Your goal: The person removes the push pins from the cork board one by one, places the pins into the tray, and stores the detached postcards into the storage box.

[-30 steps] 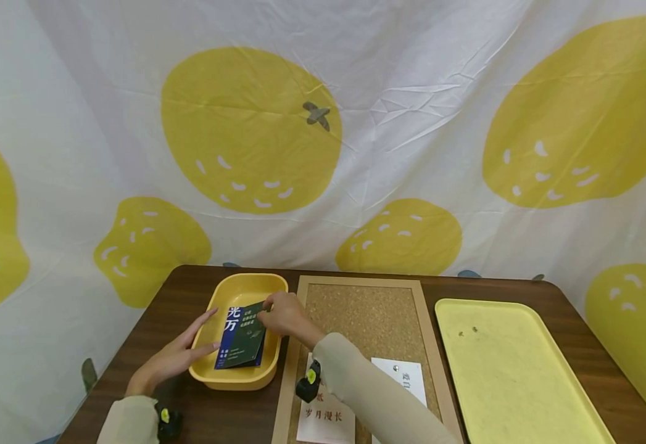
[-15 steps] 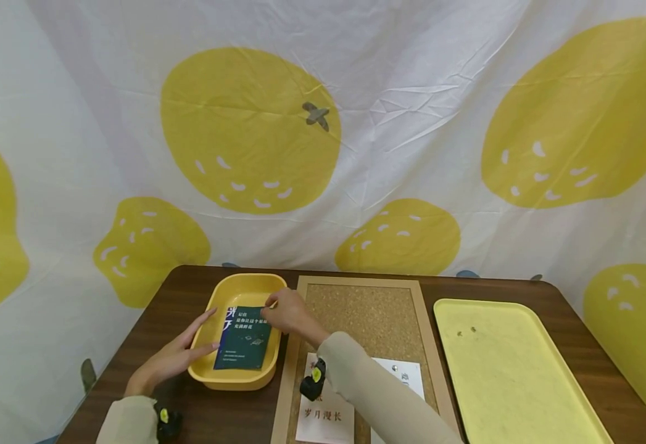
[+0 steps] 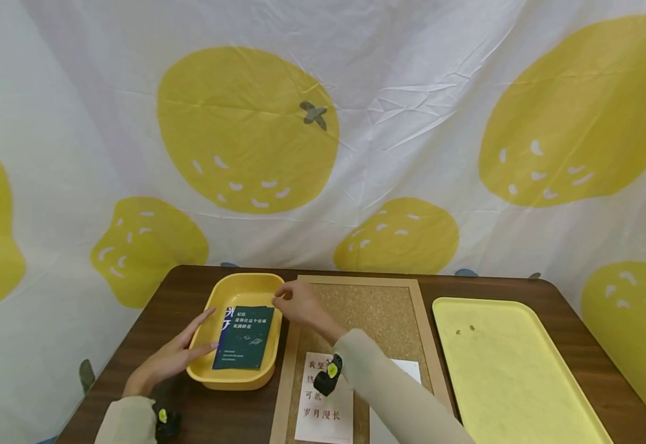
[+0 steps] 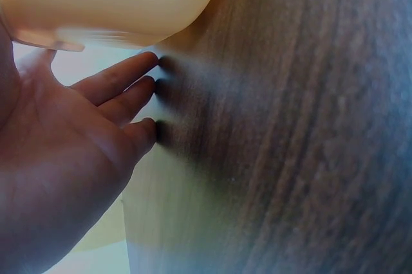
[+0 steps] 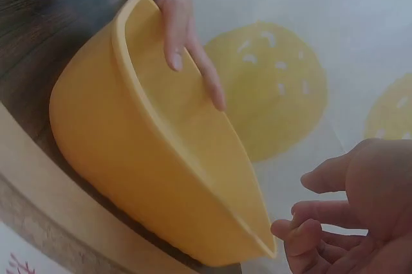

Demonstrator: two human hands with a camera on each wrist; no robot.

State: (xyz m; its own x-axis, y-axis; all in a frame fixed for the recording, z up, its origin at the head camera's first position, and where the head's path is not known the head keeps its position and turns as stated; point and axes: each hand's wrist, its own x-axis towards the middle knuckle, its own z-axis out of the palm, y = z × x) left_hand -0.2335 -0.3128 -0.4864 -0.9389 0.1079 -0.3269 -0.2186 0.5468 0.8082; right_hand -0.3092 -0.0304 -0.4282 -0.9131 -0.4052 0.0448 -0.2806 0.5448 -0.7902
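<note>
A dark green printed card (image 3: 247,338) lies in a yellow plastic basin (image 3: 247,282), over a blue card (image 3: 227,316) that shows along its left edge. My left hand (image 3: 171,354) rests at the basin's left rim, thumb and one finger reaching over it; in the left wrist view its other fingers (image 4: 113,87) are extended beside the basin, by the tabletop. Over the basin's right rim is my right hand (image 3: 302,303), close to the card's upper right corner. In the right wrist view, that hand (image 5: 364,216) has thumb and fingers apart, loosely bent, holding nothing.
A wood-framed corkboard (image 3: 358,302) lies right of the basin, under my right forearm. Pinned on it are a white card with red writing (image 3: 324,401) and another white sheet (image 3: 378,425), partly covered by the sleeve. A pale yellow tray (image 3: 517,364) lies farther right. A lemon-print curtain hangs behind.
The green card has come down flat over the blue card, covering most of it. My right hand has let go of it and moved slightly right. The left hand has stayed at the rim.
</note>
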